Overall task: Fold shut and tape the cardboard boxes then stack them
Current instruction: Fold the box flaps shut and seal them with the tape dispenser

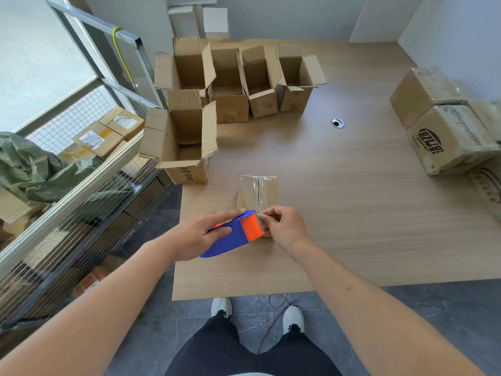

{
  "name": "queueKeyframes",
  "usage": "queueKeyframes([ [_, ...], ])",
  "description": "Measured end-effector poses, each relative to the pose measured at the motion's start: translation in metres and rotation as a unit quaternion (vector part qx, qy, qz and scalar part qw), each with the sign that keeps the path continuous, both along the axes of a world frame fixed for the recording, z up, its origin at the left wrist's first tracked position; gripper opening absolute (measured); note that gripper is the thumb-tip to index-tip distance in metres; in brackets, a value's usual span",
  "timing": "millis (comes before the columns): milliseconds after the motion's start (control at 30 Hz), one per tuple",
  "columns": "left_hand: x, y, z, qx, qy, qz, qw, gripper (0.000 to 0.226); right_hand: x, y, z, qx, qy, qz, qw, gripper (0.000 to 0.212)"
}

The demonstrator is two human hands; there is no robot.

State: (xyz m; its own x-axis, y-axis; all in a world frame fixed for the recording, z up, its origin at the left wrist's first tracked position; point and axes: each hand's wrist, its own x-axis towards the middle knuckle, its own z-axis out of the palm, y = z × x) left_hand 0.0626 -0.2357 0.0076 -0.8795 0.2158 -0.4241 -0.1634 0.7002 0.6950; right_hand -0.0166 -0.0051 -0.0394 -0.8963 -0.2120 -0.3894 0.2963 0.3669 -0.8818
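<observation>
A small closed cardboard box (257, 192) stands near the table's front edge, with clear tape running along its top seam. My left hand (200, 234) grips a blue and orange tape dispenser (235, 233) at the box's near end. My right hand (283, 226) pinches the tape end at the dispenser's blade, just above the box's near edge. Several open boxes (230, 85) with raised flaps stand at the back left of the table. Taped boxes (447, 131) are stacked at the right.
The wooden table (339, 213) has a cable hole (338, 122) in its middle. A wire cage cart (81, 185) with parcels and a green sack stands left of the table. White boxes lean on the back wall. My feet stand at the table's front edge.
</observation>
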Motion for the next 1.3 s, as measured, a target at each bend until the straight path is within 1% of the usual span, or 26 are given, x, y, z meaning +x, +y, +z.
queueKeyframes([
  [100,-0.003,-0.005,-0.002,0.008,-0.008,-0.014,1.000,0.050,0.007,0.000,-0.002,-0.005,-0.010,-0.011,1.000,0.011],
  [200,-0.004,-0.014,-0.001,-0.003,-0.022,-0.040,0.999,0.049,0.012,0.005,-0.007,0.011,0.005,-0.039,0.999,0.015],
  [267,-0.002,-0.025,-0.001,-0.017,-0.035,-0.040,0.998,0.048,0.009,0.021,-0.011,0.027,0.003,-0.066,0.997,0.016],
  [367,0.001,-0.036,-0.001,-0.010,-0.055,-0.038,0.998,0.047,0.006,0.043,-0.013,0.034,-0.002,-0.059,0.998,0.017],
  [567,-0.005,-0.038,0.002,0.004,-0.074,-0.050,0.996,0.042,0.014,0.042,-0.019,0.037,0.001,-0.093,0.995,0.015],
  [667,-0.003,-0.047,-0.001,0.003,-0.079,-0.050,0.996,0.040,0.014,0.051,-0.021,0.045,-0.001,-0.122,0.992,0.017],
  [733,-0.001,-0.055,-0.004,-0.009,-0.083,-0.043,0.996,0.039,0.012,0.060,-0.023,0.049,-0.012,-0.128,0.991,0.016],
  [800,-0.001,-0.060,-0.007,-0.027,-0.082,-0.039,0.996,0.040,0.011,0.066,-0.025,0.044,-0.022,-0.110,0.993,0.015],
  [1067,-0.019,-0.057,-0.024,-0.130,-0.068,-0.061,0.987,0.043,0.009,0.056,-0.041,0.061,-0.009,-0.105,0.993,0.017],
  [1300,-0.032,-0.052,-0.041,-0.169,-0.074,-0.078,0.980,0.043,0.006,0.052,-0.062,0.063,-0.024,-0.117,0.991,0.020],
])
